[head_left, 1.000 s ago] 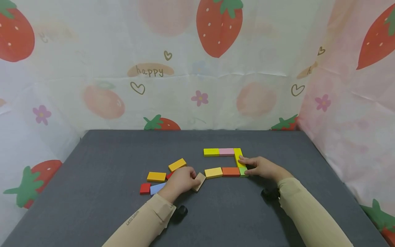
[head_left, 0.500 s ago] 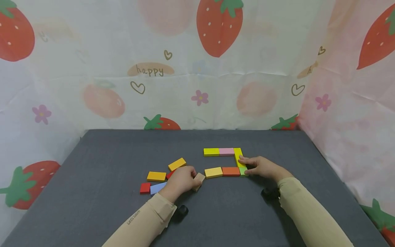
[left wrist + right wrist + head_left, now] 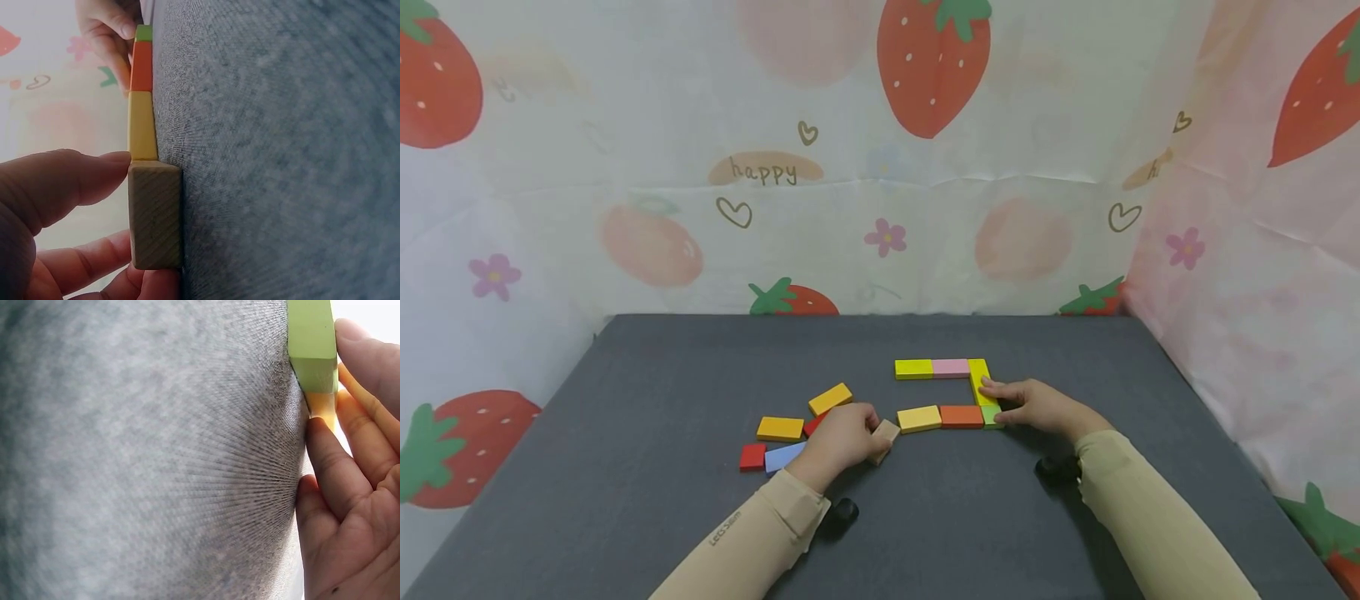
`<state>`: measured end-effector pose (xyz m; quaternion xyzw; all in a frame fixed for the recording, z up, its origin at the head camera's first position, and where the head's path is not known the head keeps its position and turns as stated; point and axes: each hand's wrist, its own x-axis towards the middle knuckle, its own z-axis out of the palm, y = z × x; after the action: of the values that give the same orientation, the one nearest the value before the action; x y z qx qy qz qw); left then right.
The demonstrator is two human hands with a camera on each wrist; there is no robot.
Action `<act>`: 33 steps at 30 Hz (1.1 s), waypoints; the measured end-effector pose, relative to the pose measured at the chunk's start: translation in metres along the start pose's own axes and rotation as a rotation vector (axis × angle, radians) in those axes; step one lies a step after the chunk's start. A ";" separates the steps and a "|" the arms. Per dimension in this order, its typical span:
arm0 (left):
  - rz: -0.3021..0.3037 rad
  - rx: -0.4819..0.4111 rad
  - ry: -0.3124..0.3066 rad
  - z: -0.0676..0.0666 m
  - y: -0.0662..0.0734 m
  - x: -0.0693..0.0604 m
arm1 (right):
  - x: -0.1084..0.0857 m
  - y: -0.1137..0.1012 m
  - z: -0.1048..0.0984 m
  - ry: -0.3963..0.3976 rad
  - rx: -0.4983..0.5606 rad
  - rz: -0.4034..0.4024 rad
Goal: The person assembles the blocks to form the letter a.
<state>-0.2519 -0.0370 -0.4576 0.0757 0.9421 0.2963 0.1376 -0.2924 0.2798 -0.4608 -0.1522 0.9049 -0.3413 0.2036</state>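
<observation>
Almost no change over the last second: same places for both hands and every block in the head view, beyond a slight slide of a strawberry print (image 3: 475, 454) at lower left. Meaning, most likely, a pause for steadying, with no disturbance to the blocks.

Just below center: a plain wooden block (image 3: 883, 442), slanted on the dark table (image 3: 970, 525), pinched in the left hand (image 3: 842, 437) between thumb and fingers, spread no wider than the block. Right beside a pale yellow block (image 3: 919, 419); contact impossible to tell.

Right of center: the right hand (image 3: 1041, 408), fingers extended, touching a green block (image 3: 991, 417) and a long yellow block (image 3: 977, 383) without gripping either.

Readable on the backdrop (image 3: 850, 100), upper left of center: "happy" (image 3: 766, 172). On the left sleeve (image 3: 752, 533), lower left: "Let's", then unclear letters. No visible brand.
</observation>
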 end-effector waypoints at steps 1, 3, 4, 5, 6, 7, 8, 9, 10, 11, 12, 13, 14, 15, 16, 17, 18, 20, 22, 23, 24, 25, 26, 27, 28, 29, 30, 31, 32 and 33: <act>-0.001 0.000 -0.002 0.000 0.000 0.000 | 0.000 0.000 0.000 0.000 0.001 -0.001; -0.007 -0.005 -0.006 0.000 0.000 0.000 | 0.000 0.000 0.000 -0.001 0.001 -0.005; -0.011 -0.008 -0.008 0.000 0.001 -0.001 | 0.000 0.000 0.000 -0.002 0.000 -0.007; -0.016 -0.010 -0.010 0.000 0.001 -0.001 | -0.001 0.000 0.000 -0.003 0.004 -0.008; -0.020 -0.011 -0.011 0.000 0.001 -0.001 | 0.000 -0.001 0.000 -0.004 0.009 -0.008; -0.025 -0.015 -0.014 0.000 0.001 0.000 | 0.000 0.000 0.000 -0.004 0.010 -0.008; -0.028 -0.016 -0.016 0.000 0.001 0.000 | 0.000 0.000 0.000 -0.004 0.011 -0.007; -0.029 -0.017 -0.016 0.000 0.001 0.000 | 0.000 0.000 0.000 -0.004 0.010 -0.006; -0.028 -0.018 -0.016 0.000 0.001 0.000 | 0.000 0.000 0.000 -0.003 0.011 -0.005; -0.027 -0.018 -0.016 0.000 0.001 0.000 | 0.000 0.000 0.000 -0.003 0.014 -0.003; -0.024 -0.018 -0.015 0.000 0.001 0.000 | 0.000 0.000 0.000 -0.002 0.013 -0.001; -0.021 -0.017 -0.015 0.000 0.001 0.000 | 0.001 0.000 0.000 -0.002 0.015 0.000; -0.017 -0.016 -0.015 0.000 0.001 0.001 | 0.001 0.000 0.000 -0.002 0.015 0.001; -0.015 -0.016 -0.014 0.000 0.001 0.001 | 0.001 0.000 0.000 -0.003 0.018 0.000; -0.014 -0.016 -0.014 0.000 0.001 0.001 | 0.001 0.000 0.000 -0.003 0.020 0.000; -0.015 -0.015 -0.015 0.000 0.001 0.001 | 0.001 0.000 0.000 -0.004 0.021 0.000; -0.015 -0.015 -0.016 0.000 0.001 0.002 | 0.001 0.000 0.000 -0.005 0.019 -0.002; -0.021 -0.016 -0.019 0.000 0.001 0.002 | 0.001 0.000 0.000 -0.006 0.015 -0.005; -0.027 -0.016 -0.023 0.000 0.001 0.002 | 0.001 0.000 0.000 -0.008 0.015 -0.004; -0.029 -0.017 -0.024 0.000 0.001 0.002 | 0.001 0.000 0.000 -0.009 0.016 -0.003; -0.030 -0.014 -0.023 0.000 0.001 0.002 | 0.001 0.000 0.000 -0.008 0.015 -0.004; -0.029 -0.007 -0.021 0.000 0.001 0.002 | 0.001 0.000 0.000 -0.009 0.015 -0.003; -0.025 -0.001 -0.017 0.000 0.001 0.002 | 0.001 0.000 0.000 -0.008 0.013 -0.005; -0.015 0.006 -0.010 -0.001 0.000 0.002 | 0.001 0.000 0.000 -0.009 0.013 -0.005; -0.004 0.012 -0.003 -0.002 -0.001 0.002 | 0.001 0.001 0.000 -0.009 0.012 -0.006; 0.008 0.013 0.003 -0.003 -0.002 0.002 | 0.001 0.001 0.000 -0.008 0.010 -0.006; 0.021 0.018 0.011 -0.005 -0.003 0.001 | 0.000 0.001 0.000 -0.008 0.007 -0.006; 0.035 0.017 0.018 -0.007 -0.004 0.001 | 0.000 0.001 0.000 -0.007 0.005 -0.006; 0.047 0.013 0.028 -0.010 -0.005 0.000 | 0.000 0.002 0.000 -0.006 0.002 -0.006; 0.056 0.010 0.038 -0.013 -0.006 -0.001 | 0.000 0.002 0.000 -0.005 0.003 -0.004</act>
<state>-0.2556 -0.0491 -0.4505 0.0971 0.9435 0.2967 0.1109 -0.2923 0.2809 -0.4619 -0.1545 0.9036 -0.3427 0.2056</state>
